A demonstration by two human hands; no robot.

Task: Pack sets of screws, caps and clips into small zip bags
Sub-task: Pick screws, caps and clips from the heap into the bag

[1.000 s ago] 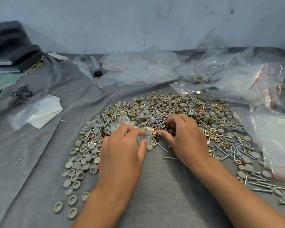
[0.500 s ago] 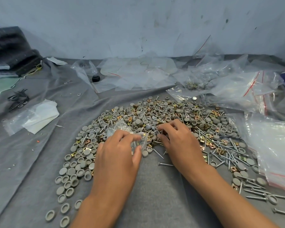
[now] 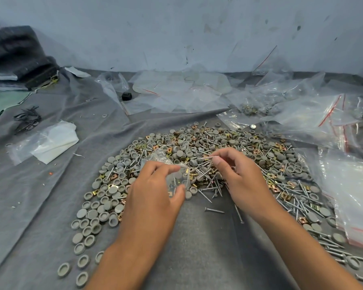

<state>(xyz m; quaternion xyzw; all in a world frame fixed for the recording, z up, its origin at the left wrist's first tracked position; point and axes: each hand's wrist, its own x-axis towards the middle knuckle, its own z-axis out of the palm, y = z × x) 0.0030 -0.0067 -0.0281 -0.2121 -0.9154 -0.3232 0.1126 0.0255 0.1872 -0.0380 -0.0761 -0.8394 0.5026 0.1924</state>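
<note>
A wide heap of grey round caps (image 3: pixel 105 203), silver screws (image 3: pixel 214 210) and brass-coloured clips (image 3: pixel 285 194) lies on a grey cloth. My left hand (image 3: pixel 153 197) holds a small clear zip bag (image 3: pixel 176 174) between thumb and fingers, just above the heap's near edge; a few small parts show inside it. My right hand (image 3: pixel 239 176) is lifted slightly over the heap and pinches a silver screw (image 3: pixel 211 157) between thumb and forefinger, its shaft pointing left toward the bag.
Clear zip bags with red seal lines (image 3: pixel 331 114) pile up at the back and right, one bag holding mixed parts (image 3: pixel 249 109). A white folded sheet in plastic (image 3: pixel 50 143) and a bundle of black ties (image 3: pixel 27 119) lie at the left. Dark folded fabric (image 3: pixel 19 57) sits far left.
My right hand has come up off the heap with a screw pinched in its fingers. My left hand still holds the bag, moved slightly.
</note>
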